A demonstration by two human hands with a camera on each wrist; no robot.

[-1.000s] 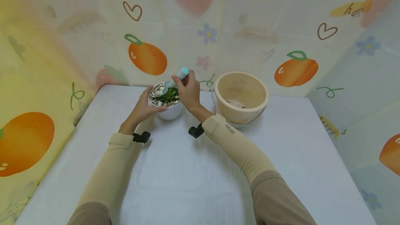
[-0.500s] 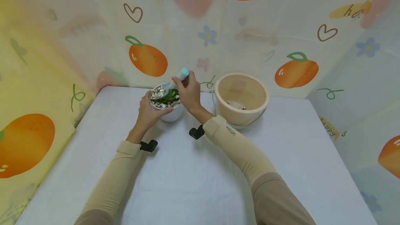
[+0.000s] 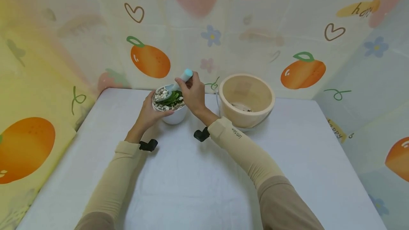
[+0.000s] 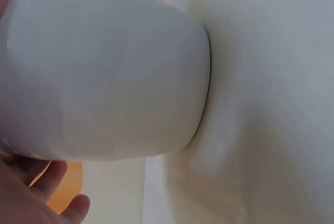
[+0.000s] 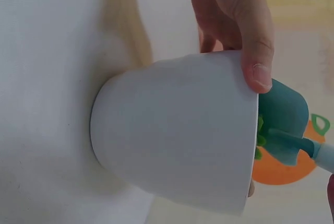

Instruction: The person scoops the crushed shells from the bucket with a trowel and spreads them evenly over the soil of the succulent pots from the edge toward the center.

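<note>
In the head view a white flowerpot stands on the table, filled with pebbles around a green succulent. My left hand grips the pot at its rim, thumb on the near side and fingers round the left. With my right hand I pinch the pale blue handle of a small trowel. Its teal blade slants down over the pot mouth, beside the leaves and among the pebbles. The left wrist view shows mainly the pot's smooth wall.
Right of the pot stands a beige bucket with a wire handle and a few pebbles at its bottom. A white cloth covers the table. Printed curtains hang close behind and at both sides.
My left wrist has swung right and nearer, then slightly back, while the hand stays on the pot. The trowel blade lies a little flatter over the pebbles; the right hand has barely moved.
</note>
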